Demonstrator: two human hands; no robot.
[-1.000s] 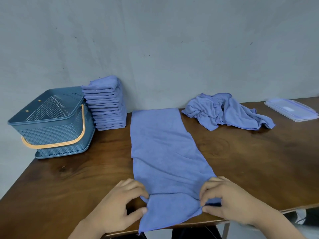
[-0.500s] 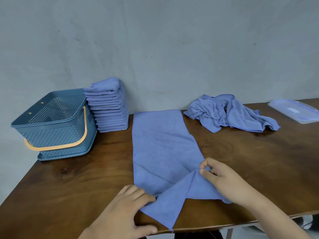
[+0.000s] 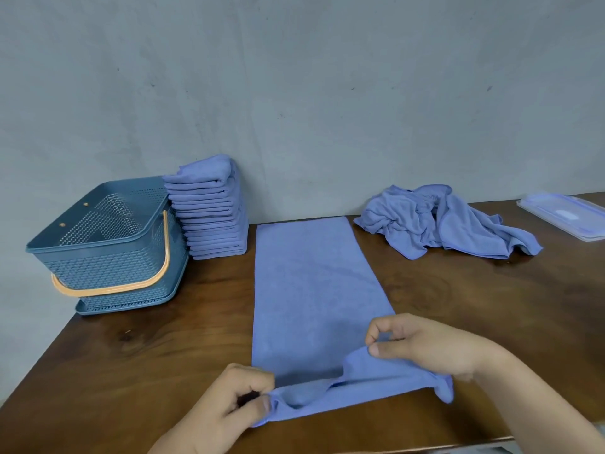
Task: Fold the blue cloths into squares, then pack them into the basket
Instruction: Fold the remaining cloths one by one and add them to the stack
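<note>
A long blue cloth (image 3: 314,290) lies flat down the middle of the wooden table, its near end lifted and curled back. My left hand (image 3: 229,407) pinches the near left corner of that cloth. My right hand (image 3: 422,348) pinches the near right corner, held a little higher and farther forward. A tall stack of folded blue cloths (image 3: 209,211) stands against the wall. Just left of the stack sits the blue mesh basket (image 3: 82,257) with an orange handle, nothing showing inside it. A crumpled pile of unfolded blue cloths (image 3: 442,221) lies at the back right.
A clear plastic lid (image 3: 566,214) rests at the far right of the table (image 3: 147,355). A grey wall runs directly behind the table. The table's left edge slants past the basket, and its near edge is just below my hands.
Both hands have lifted the cloth's near end, which hung over the table edge, and carried it forward over the cloth. The right corner leads; the left hand now pinches its corner.
</note>
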